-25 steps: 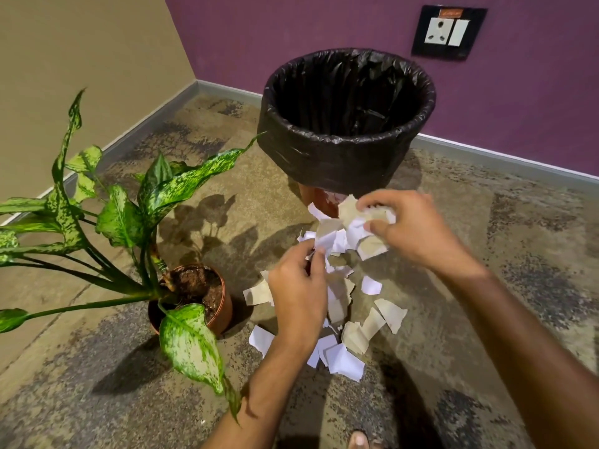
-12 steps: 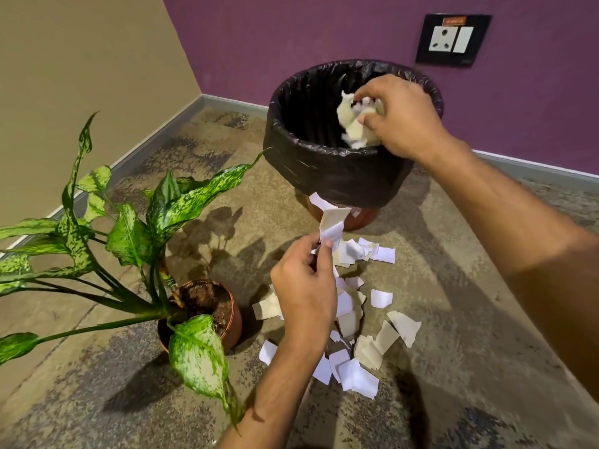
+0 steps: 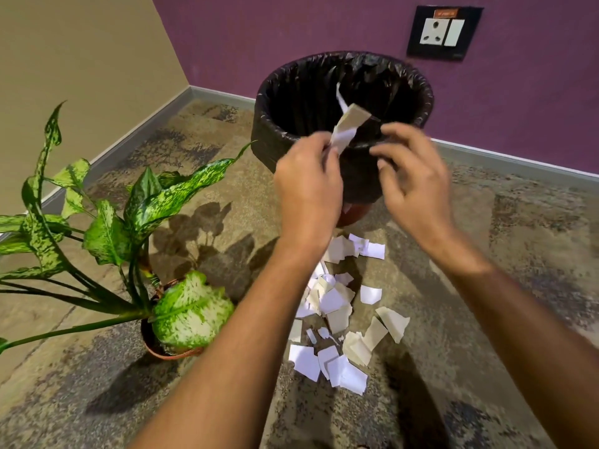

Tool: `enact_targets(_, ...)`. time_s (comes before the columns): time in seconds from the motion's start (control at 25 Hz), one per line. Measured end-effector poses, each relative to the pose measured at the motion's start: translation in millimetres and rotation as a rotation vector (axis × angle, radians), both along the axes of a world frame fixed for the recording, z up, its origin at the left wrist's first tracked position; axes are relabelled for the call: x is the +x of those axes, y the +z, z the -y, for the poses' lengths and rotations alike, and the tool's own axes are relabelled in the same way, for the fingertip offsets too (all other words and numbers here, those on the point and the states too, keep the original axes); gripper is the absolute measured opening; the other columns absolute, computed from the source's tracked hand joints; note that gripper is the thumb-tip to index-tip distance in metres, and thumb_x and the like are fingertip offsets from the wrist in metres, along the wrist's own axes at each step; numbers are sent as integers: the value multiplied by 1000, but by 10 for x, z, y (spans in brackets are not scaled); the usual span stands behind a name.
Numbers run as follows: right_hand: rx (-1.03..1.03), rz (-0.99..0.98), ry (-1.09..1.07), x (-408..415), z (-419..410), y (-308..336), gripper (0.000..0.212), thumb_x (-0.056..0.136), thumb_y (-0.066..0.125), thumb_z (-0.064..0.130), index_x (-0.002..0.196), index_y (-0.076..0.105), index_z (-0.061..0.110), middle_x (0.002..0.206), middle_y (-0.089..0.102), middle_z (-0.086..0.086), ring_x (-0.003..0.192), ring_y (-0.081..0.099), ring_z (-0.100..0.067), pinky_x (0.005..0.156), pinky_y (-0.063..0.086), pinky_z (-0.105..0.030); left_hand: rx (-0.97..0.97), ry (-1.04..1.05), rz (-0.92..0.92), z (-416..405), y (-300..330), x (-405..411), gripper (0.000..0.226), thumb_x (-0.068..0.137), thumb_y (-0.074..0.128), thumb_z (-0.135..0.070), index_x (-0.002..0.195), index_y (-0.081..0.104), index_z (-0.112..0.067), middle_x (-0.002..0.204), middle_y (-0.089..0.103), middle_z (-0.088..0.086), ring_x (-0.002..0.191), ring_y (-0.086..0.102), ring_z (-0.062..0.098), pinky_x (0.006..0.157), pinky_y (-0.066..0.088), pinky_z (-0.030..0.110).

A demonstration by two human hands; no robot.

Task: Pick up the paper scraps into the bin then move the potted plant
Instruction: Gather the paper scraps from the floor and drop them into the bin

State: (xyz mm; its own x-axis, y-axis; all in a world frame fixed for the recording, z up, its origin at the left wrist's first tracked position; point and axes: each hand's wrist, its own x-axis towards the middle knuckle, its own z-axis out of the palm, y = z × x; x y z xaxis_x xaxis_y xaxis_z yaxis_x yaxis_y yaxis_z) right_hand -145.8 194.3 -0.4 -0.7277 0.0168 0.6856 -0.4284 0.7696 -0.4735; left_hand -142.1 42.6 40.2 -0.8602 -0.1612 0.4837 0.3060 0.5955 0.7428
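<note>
A bin (image 3: 282, 102) lined with a black bag stands near the purple wall. My left hand (image 3: 308, 183) is raised in front of its near rim, pinching a few paper scraps (image 3: 346, 129) that stick up over the rim. Beside it, my right hand (image 3: 415, 183) holds nothing, its fingers spread. Several white and beige paper scraps (image 3: 334, 306) lie scattered on the floor below my arms. The potted plant (image 3: 129, 222), green speckled leaves in a brown pot (image 3: 152, 346), stands on the floor to the left of the scraps.
The floor is mottled brown stone. A beige wall runs along the left and meets the purple wall in the corner behind the bin. A black socket plate (image 3: 442, 32) is mounted on the purple wall above the bin.
My right hand has dropped its scraps into the bin and pulled back out, now open. My left hand has risen from the floor pile to the bin's rim with scraps in it.
</note>
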Motion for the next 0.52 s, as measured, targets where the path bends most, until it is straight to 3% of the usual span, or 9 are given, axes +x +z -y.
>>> enact_targets(0.12, -1, 41, 20, 340, -31, -384, 20, 87, 56, 3, 104, 68, 4, 129, 56, -9, 114, 53, -25, 96, 45, -37, -248, 18, 23, -101, 224, -349, 14, 92, 55, -16, 95, 69, -14, 86, 70, 1, 77, 64, 16, 70, 54, 36)
enact_targets(0.2, -15, 135, 32, 503, -67, -650, 20, 87, 55, 6, 103, 67, 6, 129, 56, -7, 114, 53, -23, 93, 47, -39, -306, 32, 86, -135, 306, -489, 14, 91, 55, -12, 99, 68, -14, 93, 70, 3, 85, 65, 18, 72, 54, 32)
enact_targets(0.28, -5, 198, 2, 640, -131, -905, 22, 84, 55, 3, 101, 69, 8, 123, 60, -5, 111, 56, -22, 90, 50, -38, -294, 43, 124, -150, 318, -507, 21, 90, 58, -9, 110, 64, -11, 106, 68, 5, 97, 64, 20, 81, 52, 29)
enact_targets(0.36, 24, 296, -49, 787, -206, -1117, 26, 81, 55, 1, 100, 69, 11, 114, 65, -3, 104, 60, -23, 90, 47, -29, -238, 5, 72, -160, 229, -382, 30, 89, 60, -8, 119, 61, -9, 117, 65, 6, 103, 63, 19, 90, 51, 31)
enact_targets(0.44, 71, 522, -75, 914, -284, -1305, 24, 84, 54, 9, 103, 68, 16, 112, 66, -1, 101, 60, -24, 83, 43, -25, -147, -94, -19, -171, 7, -109, 31, 87, 59, -7, 118, 62, -8, 115, 64, 7, 98, 63, 20, 88, 53, 38)
enact_targets(0.52, 170, 752, -92, 1007, -343, -1480, 28, 86, 55, 26, 111, 65, 19, 120, 63, -3, 108, 58, -27, 82, 46, -30, -129, -196, 23, -186, -347, 280, 29, 87, 58, -8, 115, 63, -7, 113, 64, 6, 98, 62, 20, 86, 53, 38)
